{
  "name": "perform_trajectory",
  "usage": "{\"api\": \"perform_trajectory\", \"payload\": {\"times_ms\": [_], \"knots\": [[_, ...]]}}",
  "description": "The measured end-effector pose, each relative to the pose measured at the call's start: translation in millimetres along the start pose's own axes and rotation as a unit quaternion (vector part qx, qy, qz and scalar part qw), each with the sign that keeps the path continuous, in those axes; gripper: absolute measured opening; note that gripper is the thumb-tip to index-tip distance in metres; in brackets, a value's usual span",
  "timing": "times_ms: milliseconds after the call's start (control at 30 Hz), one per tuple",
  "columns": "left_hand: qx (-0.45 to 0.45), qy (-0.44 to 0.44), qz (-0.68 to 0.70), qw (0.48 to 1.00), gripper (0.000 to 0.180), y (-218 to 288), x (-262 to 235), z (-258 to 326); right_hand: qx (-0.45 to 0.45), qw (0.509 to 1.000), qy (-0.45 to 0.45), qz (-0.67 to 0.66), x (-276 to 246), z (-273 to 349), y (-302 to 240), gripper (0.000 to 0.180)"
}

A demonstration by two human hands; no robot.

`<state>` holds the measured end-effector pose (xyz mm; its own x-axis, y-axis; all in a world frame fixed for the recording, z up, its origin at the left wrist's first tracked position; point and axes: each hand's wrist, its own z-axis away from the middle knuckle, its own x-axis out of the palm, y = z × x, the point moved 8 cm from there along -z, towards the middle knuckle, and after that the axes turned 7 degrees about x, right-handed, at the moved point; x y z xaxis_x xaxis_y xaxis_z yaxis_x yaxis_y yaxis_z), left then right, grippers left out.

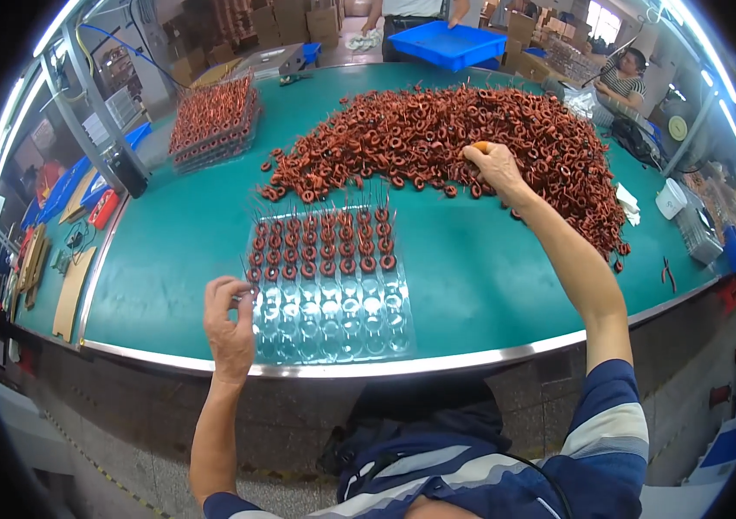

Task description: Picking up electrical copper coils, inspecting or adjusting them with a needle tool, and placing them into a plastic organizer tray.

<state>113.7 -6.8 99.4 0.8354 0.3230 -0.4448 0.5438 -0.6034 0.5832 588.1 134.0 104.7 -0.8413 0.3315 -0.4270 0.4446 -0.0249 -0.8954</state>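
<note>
A clear plastic tray [331, 333] with round pockets lies before me on the green table. Its far rows hold copper-red wound ring coils [327, 249] with wire leads sticking up; the near rows of pockets stand bare. My left hand [231, 324] is at the tray's left edge, fingers curled in a pinch by the first bare row; a small dark bit shows at the fingertips, too small to name. My right hand [499, 173] reaches to the large pile of loose coils [420, 130], fingers closed, with an orange cover on one finger. What it grips is hidden.
Stacked trays full of coils [215, 121] stand at the far left. Across the table a person holds a blue tray [448, 43]; another person sits at the far right. Pliers [668, 274], a white cup [670, 199] and clear containers [698, 229] lie toward the right edge.
</note>
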Motion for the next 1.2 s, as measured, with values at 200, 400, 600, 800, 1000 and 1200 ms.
{"api": "perform_trajectory", "payload": {"times_ms": [200,400,600,800,1000,1200], "knots": [[-0.016,-0.093,0.152,0.984,0.012,44.0,59.3,2.6,0.141,0.978,-0.068,-0.14,19.5,51.9,59.1,0.03],[-0.127,-0.175,0.327,0.92,0.024,75.1,153.9,24.9,0.03,0.97,0.03,-0.24,10.6,97.1,38.9,0.028],[-0.126,-0.145,0.434,0.88,0.042,115.5,231.1,30.5,-0.075,0.958,0.057,-0.271,32.9,172.8,-9.7,0.025],[-0.134,-0.009,0.467,0.874,0.036,109.7,195.8,27.7,-0.119,0.962,0.04,-0.243,82.6,217.3,-35.0,0.023],[-0.147,-0.056,0.466,0.87,0.028,84.9,176.1,23.9,-0.191,0.968,0.049,-0.156,60.5,221.4,-45.5,0.037],[-0.09,-0.208,0.443,0.867,0.022,101.3,169.9,33.7,-0.079,0.974,-0.158,-0.139,69.3,215.6,-57.6,0.029]]}}
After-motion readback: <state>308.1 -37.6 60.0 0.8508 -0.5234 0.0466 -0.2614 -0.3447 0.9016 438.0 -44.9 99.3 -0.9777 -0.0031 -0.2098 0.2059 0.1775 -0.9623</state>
